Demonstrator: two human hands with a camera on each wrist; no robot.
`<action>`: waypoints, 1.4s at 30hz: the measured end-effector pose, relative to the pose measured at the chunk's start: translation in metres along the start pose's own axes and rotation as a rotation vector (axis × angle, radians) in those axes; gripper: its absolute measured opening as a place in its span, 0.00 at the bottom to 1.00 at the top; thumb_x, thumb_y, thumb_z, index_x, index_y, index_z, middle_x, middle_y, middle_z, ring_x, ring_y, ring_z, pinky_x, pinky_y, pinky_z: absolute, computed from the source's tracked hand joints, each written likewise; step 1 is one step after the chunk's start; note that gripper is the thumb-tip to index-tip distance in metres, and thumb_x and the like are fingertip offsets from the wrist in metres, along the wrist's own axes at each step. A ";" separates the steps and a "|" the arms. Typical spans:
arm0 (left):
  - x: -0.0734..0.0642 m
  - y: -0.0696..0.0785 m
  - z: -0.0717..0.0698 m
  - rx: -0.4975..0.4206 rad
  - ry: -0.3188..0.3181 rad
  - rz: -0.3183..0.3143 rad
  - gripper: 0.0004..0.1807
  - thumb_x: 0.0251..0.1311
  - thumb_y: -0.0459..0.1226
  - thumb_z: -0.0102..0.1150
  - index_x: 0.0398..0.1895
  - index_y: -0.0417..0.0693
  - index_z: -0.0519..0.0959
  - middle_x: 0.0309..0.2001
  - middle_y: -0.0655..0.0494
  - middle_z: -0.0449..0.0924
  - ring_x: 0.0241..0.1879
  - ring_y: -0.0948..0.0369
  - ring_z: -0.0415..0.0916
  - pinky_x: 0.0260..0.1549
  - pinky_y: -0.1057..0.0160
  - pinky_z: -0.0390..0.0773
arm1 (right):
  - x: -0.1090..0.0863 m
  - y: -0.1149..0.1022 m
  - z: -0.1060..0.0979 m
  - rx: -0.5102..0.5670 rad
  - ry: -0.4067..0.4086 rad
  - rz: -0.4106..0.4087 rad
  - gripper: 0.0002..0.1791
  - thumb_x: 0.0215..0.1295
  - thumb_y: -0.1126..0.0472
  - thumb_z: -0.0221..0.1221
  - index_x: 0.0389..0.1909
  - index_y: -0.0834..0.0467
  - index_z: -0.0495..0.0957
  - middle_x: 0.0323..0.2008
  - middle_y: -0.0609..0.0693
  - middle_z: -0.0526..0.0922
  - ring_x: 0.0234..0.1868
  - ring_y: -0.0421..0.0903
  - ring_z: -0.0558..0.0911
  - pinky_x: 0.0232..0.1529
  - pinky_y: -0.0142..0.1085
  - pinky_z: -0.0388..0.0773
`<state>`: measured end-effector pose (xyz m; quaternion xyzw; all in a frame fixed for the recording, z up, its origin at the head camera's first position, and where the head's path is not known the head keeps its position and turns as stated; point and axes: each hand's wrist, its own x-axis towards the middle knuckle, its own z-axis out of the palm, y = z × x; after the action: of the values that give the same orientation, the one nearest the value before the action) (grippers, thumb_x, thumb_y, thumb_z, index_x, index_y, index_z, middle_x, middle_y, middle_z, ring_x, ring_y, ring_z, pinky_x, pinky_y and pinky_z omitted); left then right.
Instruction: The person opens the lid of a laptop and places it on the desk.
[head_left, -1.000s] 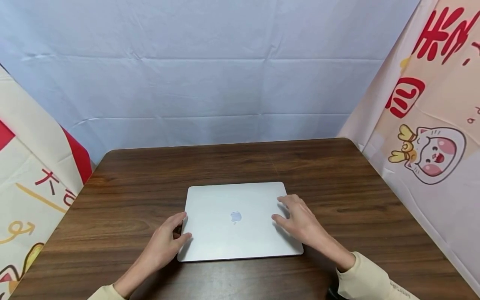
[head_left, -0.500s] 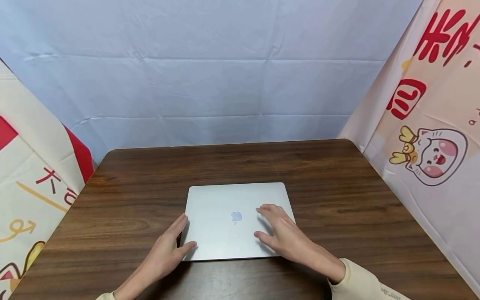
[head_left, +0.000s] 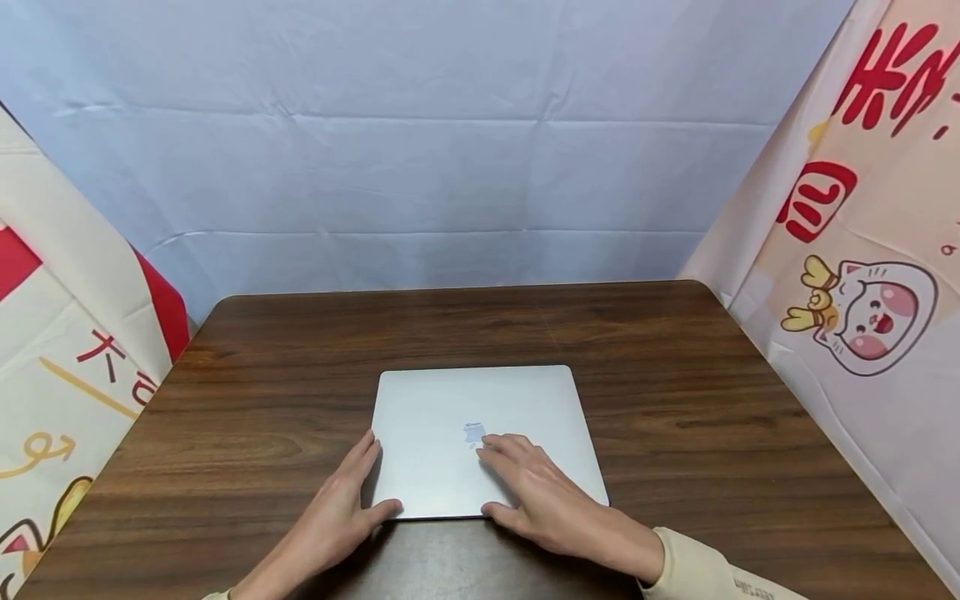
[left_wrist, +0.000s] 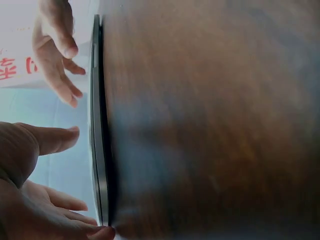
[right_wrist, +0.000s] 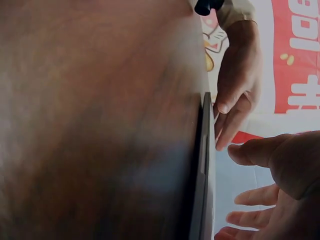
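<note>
**Right hand (head_left: 538, 500) has crossed inward over the laptop (head_left: 427, 404), toward its logo (head_left: 473, 431); left hand (head_left: 341, 504) has shifted slightly nearer the laptop's near edge**

Behind the laptop, well apart, hangs a pale cloth (head_left: 412, 158). Under it is the brown table (head_left: 262, 375), reaching past it on all visible sides. The laptop lies flat and closed, its logo face up.

The right hand grasps nothing: its fingers are loosely spread above the laptop's top, apart from it in the left wrist view, with the fingertips beside the logo and the thumb over the near edge. The left hand is also relaxed and unclenched, fingers along the laptop's left edge, thumb by its near left corner. One left fingertip may touch the edge; I cannot tell.

The step in hand looks like placing both hands about the laptop. To work on it next, the fingers would need firm contact at its edges, and the laptop kept from sliding.
</note>
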<state>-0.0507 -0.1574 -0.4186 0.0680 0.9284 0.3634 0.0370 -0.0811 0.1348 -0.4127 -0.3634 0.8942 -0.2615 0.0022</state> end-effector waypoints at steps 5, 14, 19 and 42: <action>0.000 0.000 0.002 0.013 -0.010 -0.014 0.49 0.56 0.40 0.78 0.75 0.27 0.62 0.78 0.32 0.54 0.75 0.37 0.55 0.66 0.30 0.60 | -0.003 -0.003 0.005 -0.061 -0.024 -0.040 0.33 0.67 0.53 0.70 0.67 0.63 0.74 0.71 0.58 0.71 0.72 0.52 0.67 0.64 0.53 0.72; 0.000 -0.002 0.004 0.038 -0.021 -0.010 0.54 0.52 0.45 0.80 0.74 0.25 0.61 0.78 0.28 0.51 0.76 0.35 0.51 0.65 0.26 0.58 | -0.005 -0.004 0.012 -0.175 -0.062 -0.102 0.35 0.69 0.48 0.68 0.71 0.61 0.71 0.75 0.60 0.66 0.76 0.59 0.63 0.64 0.58 0.71; 0.000 -0.003 0.004 0.043 -0.024 -0.012 0.55 0.50 0.44 0.82 0.74 0.24 0.62 0.78 0.27 0.50 0.77 0.35 0.50 0.65 0.26 0.57 | -0.004 -0.002 0.014 -0.245 -0.063 -0.134 0.36 0.68 0.47 0.68 0.71 0.61 0.72 0.74 0.60 0.67 0.75 0.60 0.64 0.64 0.54 0.71; 0.003 -0.004 0.005 0.038 -0.039 -0.033 0.56 0.48 0.43 0.83 0.75 0.25 0.61 0.78 0.29 0.50 0.77 0.35 0.50 0.66 0.26 0.56 | 0.003 0.006 0.015 -0.256 0.071 -0.145 0.29 0.59 0.48 0.74 0.55 0.61 0.83 0.60 0.54 0.81 0.63 0.50 0.76 0.55 0.45 0.76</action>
<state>-0.0539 -0.1564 -0.4248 0.0604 0.9352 0.3437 0.0598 -0.0845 0.1295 -0.4284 -0.4148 0.8912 -0.1575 -0.0947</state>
